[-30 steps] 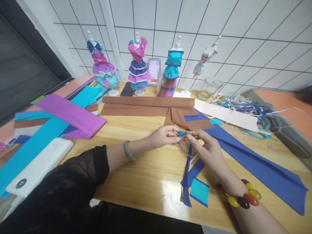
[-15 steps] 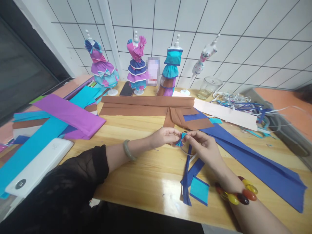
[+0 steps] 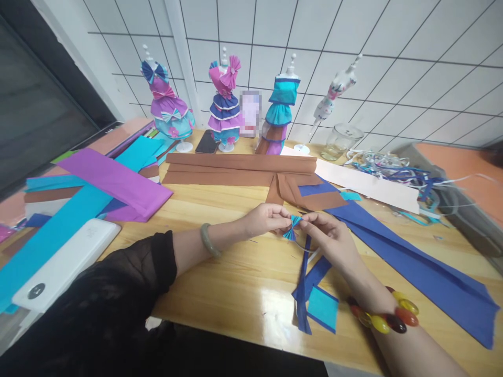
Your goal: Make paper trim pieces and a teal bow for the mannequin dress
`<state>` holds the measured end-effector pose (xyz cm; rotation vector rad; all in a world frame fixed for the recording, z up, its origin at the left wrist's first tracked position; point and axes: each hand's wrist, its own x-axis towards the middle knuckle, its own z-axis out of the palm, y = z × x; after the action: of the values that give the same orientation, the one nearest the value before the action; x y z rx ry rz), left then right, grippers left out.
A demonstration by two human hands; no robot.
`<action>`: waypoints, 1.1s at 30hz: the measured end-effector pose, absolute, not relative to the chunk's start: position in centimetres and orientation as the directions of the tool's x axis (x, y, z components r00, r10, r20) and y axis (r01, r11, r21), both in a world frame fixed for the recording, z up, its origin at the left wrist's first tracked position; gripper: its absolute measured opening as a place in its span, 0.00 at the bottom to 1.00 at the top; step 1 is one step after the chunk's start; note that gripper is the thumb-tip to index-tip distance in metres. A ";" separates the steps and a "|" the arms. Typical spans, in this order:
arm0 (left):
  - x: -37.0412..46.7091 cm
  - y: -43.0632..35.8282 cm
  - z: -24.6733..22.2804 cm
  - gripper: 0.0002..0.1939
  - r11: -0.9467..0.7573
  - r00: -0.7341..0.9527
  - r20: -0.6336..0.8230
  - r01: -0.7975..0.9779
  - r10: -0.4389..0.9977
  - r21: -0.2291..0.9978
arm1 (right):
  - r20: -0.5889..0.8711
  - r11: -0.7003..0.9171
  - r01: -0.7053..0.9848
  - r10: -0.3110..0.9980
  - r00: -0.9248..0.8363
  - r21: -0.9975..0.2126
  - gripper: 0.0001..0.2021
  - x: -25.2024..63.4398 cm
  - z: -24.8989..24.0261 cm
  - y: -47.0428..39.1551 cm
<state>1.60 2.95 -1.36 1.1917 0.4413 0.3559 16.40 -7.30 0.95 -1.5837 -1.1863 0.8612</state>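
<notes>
A small pleated bow (image 3: 292, 229), turquoise with dark blue edging, is pinched at its middle between both hands above the table. My left hand (image 3: 271, 219) grips it from the left with thumb and forefinger. From the right, the fingertips of my right hand (image 3: 326, 233) press on its other side. A thin pale strand hangs in a curve below the right fingers. Beneath the hands lie dark blue strips (image 3: 304, 293) and a turquoise square with blue edges (image 3: 323, 309).
Folded brown cloth (image 3: 239, 170) and a long blue cloth (image 3: 416, 267) lie beyond. Purple cloth (image 3: 118, 183) and a white power bank (image 3: 66, 264) are left. Small dressed mannequins (image 3: 226, 112), a bare mannequin (image 3: 336, 91) and a glass jar (image 3: 341, 141) stand behind, near tangled ribbon scraps (image 3: 393, 167).
The bow's lower pleats have fanned out more and face the camera more fully. Both hands keep nearly the same place; the whole view has shifted slightly.
</notes>
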 end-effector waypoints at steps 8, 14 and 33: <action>1.6 3.1 -1.4 0.21 0.383 0.838 -0.150 -0.075 0.524 0.921 | 0.014 -0.060 0.245 0.957 0.289 -0.968 0.08 16.6 0.8 -7.3; 1.7 3.3 -1.7 0.21 0.328 0.824 -0.133 -0.067 0.550 0.942 | 0.049 -0.018 0.264 0.969 0.242 -0.964 0.07 16.4 1.3 -7.3; 1.6 3.2 -1.5 0.21 0.447 0.853 -0.157 -0.098 0.498 0.889 | 0.032 -0.048 0.276 0.959 0.281 -0.960 0.08 16.0 1.0 -7.2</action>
<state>1.62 3.18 -1.51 1.0490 0.4307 0.3829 16.03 -7.23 0.99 -1.5408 -1.1835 0.8499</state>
